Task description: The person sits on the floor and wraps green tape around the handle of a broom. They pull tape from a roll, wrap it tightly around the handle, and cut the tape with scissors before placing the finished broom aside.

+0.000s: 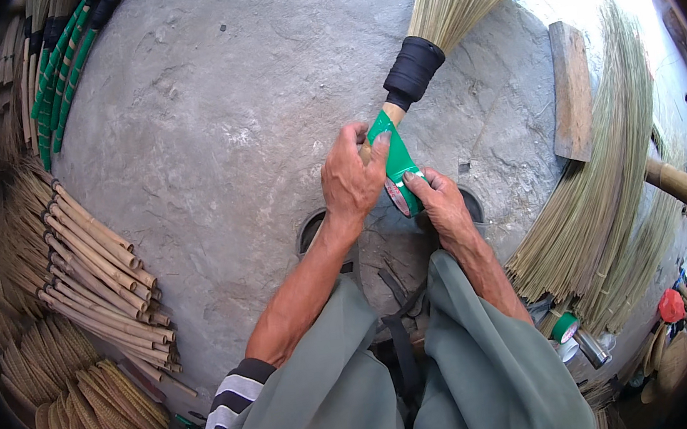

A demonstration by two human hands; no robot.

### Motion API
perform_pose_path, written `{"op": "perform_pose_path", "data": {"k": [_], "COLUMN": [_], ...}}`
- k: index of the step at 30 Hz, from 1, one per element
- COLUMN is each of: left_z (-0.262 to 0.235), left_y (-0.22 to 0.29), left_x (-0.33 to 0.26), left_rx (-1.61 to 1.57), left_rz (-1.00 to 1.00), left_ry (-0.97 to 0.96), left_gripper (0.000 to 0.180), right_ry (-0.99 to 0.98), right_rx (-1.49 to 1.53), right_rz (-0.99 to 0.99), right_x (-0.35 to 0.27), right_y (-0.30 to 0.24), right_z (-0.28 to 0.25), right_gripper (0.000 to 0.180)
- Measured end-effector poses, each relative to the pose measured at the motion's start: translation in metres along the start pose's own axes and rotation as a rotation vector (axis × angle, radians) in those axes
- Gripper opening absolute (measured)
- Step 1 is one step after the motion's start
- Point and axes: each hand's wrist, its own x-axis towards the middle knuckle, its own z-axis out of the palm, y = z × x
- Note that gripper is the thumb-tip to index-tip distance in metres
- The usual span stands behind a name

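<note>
We see our two bare forearms, the left hand (353,182) and right hand (446,206) ringless. Nearest the left elbow sits a black-and-white striped sleeve (231,406); beside that sleeve, loose grey-green trousers (477,368) cover both knees.

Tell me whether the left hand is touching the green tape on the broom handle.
Touching. The head view shows the left hand with its thumb pressed flat on the green tape wrapped around the broom handle; no gap shows between them.

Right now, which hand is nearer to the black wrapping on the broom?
The left hand is nearer: its fingers press the green tape on the handle just below the black wrapping. The right hand sits lower, holding the tape roll.
</note>
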Motion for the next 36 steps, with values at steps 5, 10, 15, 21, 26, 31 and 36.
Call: {"op": "perform_pose_path", "data": {"k": [5,10,15,21,26,31,36], "left_z": [-0.003,-0.009,-0.008,-0.001,-0.002,0.001,0.01], "left_y": [-0.003,-0.007,-0.008,-0.025,-0.031,-0.013,-0.005], "left_x": [-0.012,-0.002,0.001,0.007,0.013,0.015,0.031], "left_rx": [0.072,-0.07,-0.128,-0.179,-0.325,-0.133,0.019], "left_rz": [-0.023,-0.12,-0.22,-0.167,-0.277,-0.309,-0.113], "left_ry": [-0.076,-0.128,-0.144,-0.18,-0.187,-0.23,-0.232], "left_gripper": [0.049,0.043,0.043,0.043,0.05,0.057,0.061], "right_ry": [-0.002,-0.006,-0.023,-0.018,-0.022,-0.016,-0.005], "right_rx": [-0.026,-0.032,-0.003,0.006,0.042,0.033,-0.032], "right_rz": [0.035,0.011,-0.008,-0.012,-0.004,-0.036,-0.03], "right_x": [-0.003,-0.003,-0.003,-0.003,-0.002,0.002,0.002], "right_y": [-0.002,-0.003,0.0,0.0,0.003,0.006,0.007], "right_z": [0.001,0.0,-0.001,-0.002,-0.001,-0.002,-0.004], "right_gripper": [0.039,0.04,0.041,0.041,0.039,0.039,0.039]}}
